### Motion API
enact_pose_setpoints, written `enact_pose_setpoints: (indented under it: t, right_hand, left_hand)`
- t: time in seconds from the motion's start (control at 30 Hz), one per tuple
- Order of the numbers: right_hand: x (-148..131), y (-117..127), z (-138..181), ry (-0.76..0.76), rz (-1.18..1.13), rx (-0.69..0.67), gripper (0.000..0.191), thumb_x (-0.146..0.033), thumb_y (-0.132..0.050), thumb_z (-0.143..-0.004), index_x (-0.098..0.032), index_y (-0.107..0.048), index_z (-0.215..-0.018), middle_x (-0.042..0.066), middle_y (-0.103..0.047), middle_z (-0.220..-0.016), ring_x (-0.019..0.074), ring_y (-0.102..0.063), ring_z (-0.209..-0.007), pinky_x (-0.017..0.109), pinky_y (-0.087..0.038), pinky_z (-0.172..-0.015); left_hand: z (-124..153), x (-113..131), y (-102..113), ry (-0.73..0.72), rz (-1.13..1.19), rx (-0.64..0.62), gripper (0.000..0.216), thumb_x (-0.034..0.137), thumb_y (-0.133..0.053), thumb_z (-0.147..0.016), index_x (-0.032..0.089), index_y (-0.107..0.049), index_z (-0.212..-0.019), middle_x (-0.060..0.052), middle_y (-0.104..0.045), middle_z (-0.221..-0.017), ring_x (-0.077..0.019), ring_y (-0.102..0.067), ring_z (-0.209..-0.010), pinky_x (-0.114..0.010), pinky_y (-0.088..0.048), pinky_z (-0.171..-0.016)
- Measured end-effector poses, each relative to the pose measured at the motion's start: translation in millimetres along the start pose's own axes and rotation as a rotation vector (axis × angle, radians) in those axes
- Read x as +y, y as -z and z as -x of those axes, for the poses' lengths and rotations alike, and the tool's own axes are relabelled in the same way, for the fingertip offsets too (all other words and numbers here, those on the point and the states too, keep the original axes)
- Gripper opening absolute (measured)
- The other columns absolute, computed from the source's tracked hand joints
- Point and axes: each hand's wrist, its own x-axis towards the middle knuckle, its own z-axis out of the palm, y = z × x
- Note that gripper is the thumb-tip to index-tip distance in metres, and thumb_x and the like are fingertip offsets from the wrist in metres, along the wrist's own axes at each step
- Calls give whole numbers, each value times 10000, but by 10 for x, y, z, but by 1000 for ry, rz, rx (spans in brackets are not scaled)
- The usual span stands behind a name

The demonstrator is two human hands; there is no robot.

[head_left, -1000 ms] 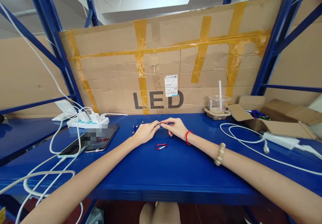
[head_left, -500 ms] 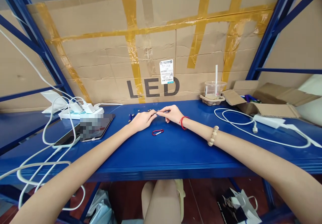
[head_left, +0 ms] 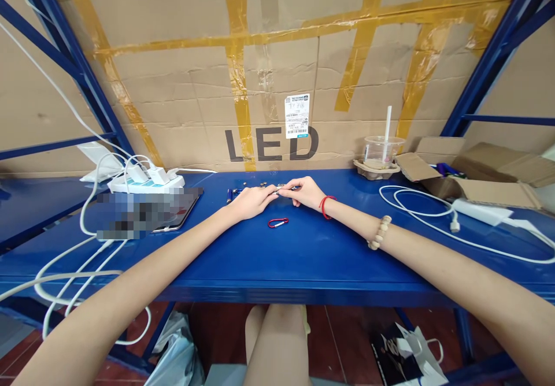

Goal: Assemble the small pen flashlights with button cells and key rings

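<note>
My left hand (head_left: 255, 201) and my right hand (head_left: 304, 192) meet over the blue shelf, fingertips together. Between them is a small shiny metal piece (head_left: 276, 192), mostly covered by the fingers; its kind does not show. Both hands are closed in a pinch on it. Just in front, a red carabiner (head_left: 278, 223) with a silver gate lies flat. Beside my left hand sits a small blue cylinder (head_left: 229, 196), and a few tiny metal bits (head_left: 263, 184) rest behind the fingers.
At left, a white power strip (head_left: 145, 184) with plugs and looping cables stands behind a dark phone or tablet (head_left: 184, 212). A plastic cup with a straw (head_left: 384, 152), an open cardboard box (head_left: 494, 192) and a white cable with adapter (head_left: 481, 211) occupy the right. Taped cardboard (head_left: 182, 103) closes the back.
The camera view has shifted slightly, so everything sits a little further right. Both hands stay together at the same spot with the small metal piece; the carabiner has not moved on the shelf.
</note>
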Motion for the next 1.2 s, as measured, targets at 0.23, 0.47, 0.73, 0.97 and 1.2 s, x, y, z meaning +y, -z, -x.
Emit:
enact_pose_setpoints:
  t: [0.23,0.47,0.73,0.97,1.2]
  right_hand:
    - [13,5,-5,21,11,-21,337,-433,-652,-604,-112,-641,-708,-27,-505,-395,56,-441,-332,167,-384,-355]
    - [3,3,5,10,11,-26,300,-400,-677,-581,-115,-635,-664,-31,-499,-386,55,-440,-334,165,-388,-354]
    - [-14,-8,19,10,24,-14,292,-396,-674,-584,-118,-637,-665,-32,-498,-382,56,-445,-330,163,-384,-353]
    - [15,-12,5,4,50,-14,306,-427,-643,-616,-128,-636,-680,-30,-502,-385,54,-449,-337,148,-359,-344]
    - [13,-13,20,7,61,-41,320,-434,-655,-597,-123,-647,-672,-32,-501,-387,52,-440,-329,160,-387,-351]
  left_hand:
    - [0,9,12,4,16,-4,316,365,-219,-904,257,-410,-1131,-10,-607,-1005,-198,-595,-852,-252,-436,-617]
    - [9,-30,-25,-33,145,17,291,361,-242,-904,246,-441,-1082,-12,-583,-1044,-185,-572,-901,-261,-430,-712]
    - [22,-27,-6,10,161,-8,296,409,-237,-893,220,-440,-996,-25,-599,-944,-204,-593,-806,-270,-429,-628]
    - [3,-22,-6,0,88,-29,298,388,-208,-902,230,-411,-1053,-28,-586,-1005,-208,-587,-853,-270,-429,-633]
    - [17,-3,13,-48,59,-21,272,345,-229,-906,218,-447,-1006,-29,-600,-963,-199,-582,-863,-265,-428,-664]
